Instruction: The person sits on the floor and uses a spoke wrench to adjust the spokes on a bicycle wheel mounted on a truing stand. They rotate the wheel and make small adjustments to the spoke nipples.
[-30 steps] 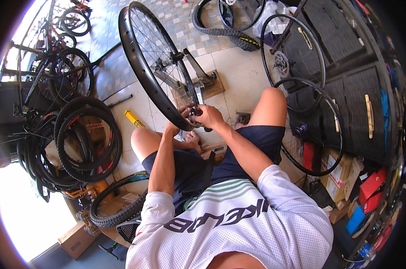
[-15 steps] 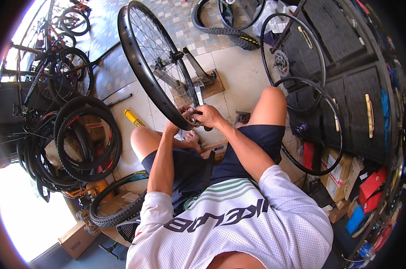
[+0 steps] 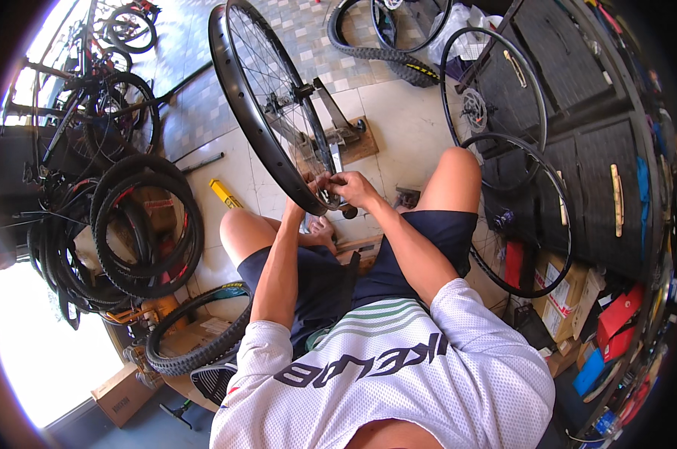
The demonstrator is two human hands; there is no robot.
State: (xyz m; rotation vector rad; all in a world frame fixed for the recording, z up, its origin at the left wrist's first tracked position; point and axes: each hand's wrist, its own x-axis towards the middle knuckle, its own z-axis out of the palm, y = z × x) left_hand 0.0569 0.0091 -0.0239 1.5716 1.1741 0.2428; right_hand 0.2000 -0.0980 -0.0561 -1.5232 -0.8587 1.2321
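Note:
A wide black bicycle rim [image 3: 242, 108] laced with thin spokes stands upright in front of me, held at its hub by a metal truing stand [image 3: 331, 108] on a wooden base [image 3: 364, 142]. Both my hands work at the near, lower part of the wheel, close to the stand's upright. My left hand [image 3: 317, 182] reaches in at the spokes, partly covered by the rim, its fingers bent together. On the spokes' right side, my right hand [image 3: 355, 189] has thumb and fingers pinched close to the left fingertips. Whatever either pinches is too small to make out.
Several tires [image 3: 140, 224] hang at the left, near parked bicycles [image 3: 132, 30]. Two bare rims [image 3: 546, 90] lean against dark cabinets [image 3: 596, 187] on the right. A yellow box [image 3: 224, 193] lies beside my left knee; another tire [image 3: 166, 364] rests lower left.
The whole view has shifted slightly, so the wheel and stand appear a little further right. Both hands stay at the lower rim, with small shifts of the fingers.

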